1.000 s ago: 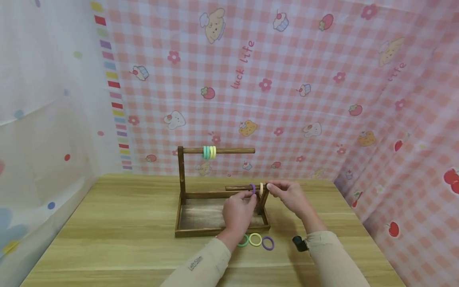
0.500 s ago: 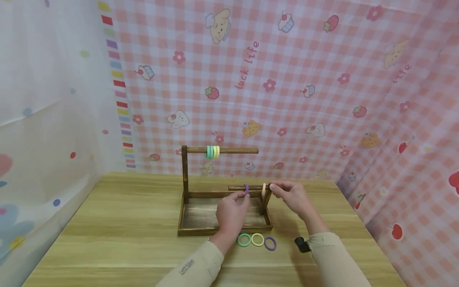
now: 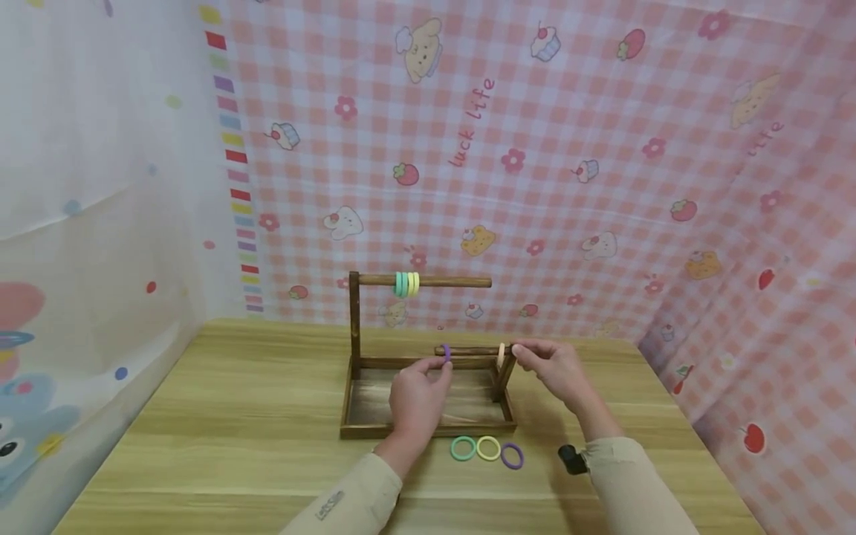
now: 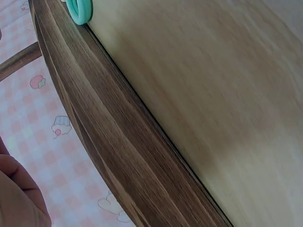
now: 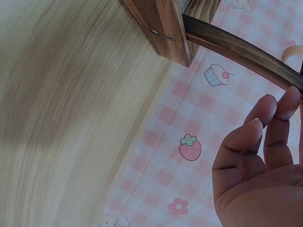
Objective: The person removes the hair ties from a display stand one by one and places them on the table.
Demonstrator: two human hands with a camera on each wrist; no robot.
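In the head view my left hand [image 3: 417, 397] pinches a purple ring [image 3: 446, 352] between thumb and index finger, around the lower rod near its free left end. The thumb and fingers of my right hand [image 3: 551, 368] pinch the top of the short post [image 3: 506, 375] of the wooden rack [image 3: 428, 431], where that rod meets it. A pale peach ring [image 3: 501, 355] hangs on the lower rod [image 3: 475, 351] beside the post. The right wrist view shows my right fingers [image 5: 274, 118] curled by the post top. The left wrist view misses the purple ring.
Several green and yellow rings [image 3: 406, 284] hang on the upper rod [image 3: 461, 282]. In front of the rack lie a green ring [image 3: 463, 448], a yellow ring [image 3: 489, 448] and a purple ring [image 3: 512, 455] on the table [image 3: 234, 446]. Patterned cloth [image 3: 535, 200] stands behind.
My left hand has slid the purple ring leftward along the lower rod, from near the peach ring to the free end. My right hand keeps its grip on the post. The view has shifted slightly.
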